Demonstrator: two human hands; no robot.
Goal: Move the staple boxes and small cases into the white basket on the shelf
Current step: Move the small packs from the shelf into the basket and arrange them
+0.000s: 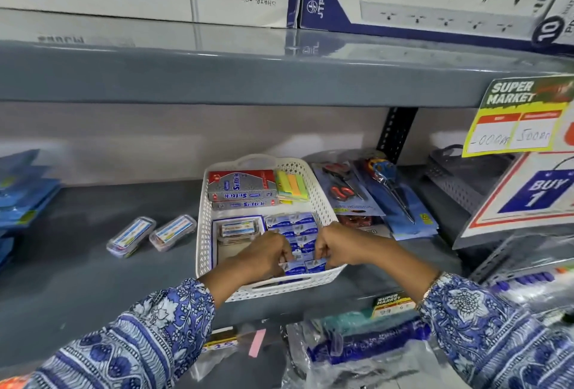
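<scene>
Step in hand: small blue staple boxes (306,265) were being set into the near right corner of the white basket (323,202), on the shelf (93,264).
Left hand (267,252): curled over the near end of the row, its fingertips pinched on a staple box.
Right hand (334,244): likewise curled, pinching the neighbouring box at the basket's near edge.
Staple boxes in basket: a row (292,227) was laid along the right half, running from the middle toward the near wall.
Cases: one clear case (239,228) was seen inside the basket, left of the blue row; two more small cases (131,236) (172,232) were left on the shelf, side by side, well to the left of the basket.
Other contents: two grey and red boxes (242,187) and coloured sticky notes (292,187) were packed at the far end.
Progress: judged mostly done, with the staple boxes nearly all seated.
Next move: the held boxes would need to be pressed flat and released, then the left hand reached across for the two cases, for which room appeared to remain in the left half.
</scene>
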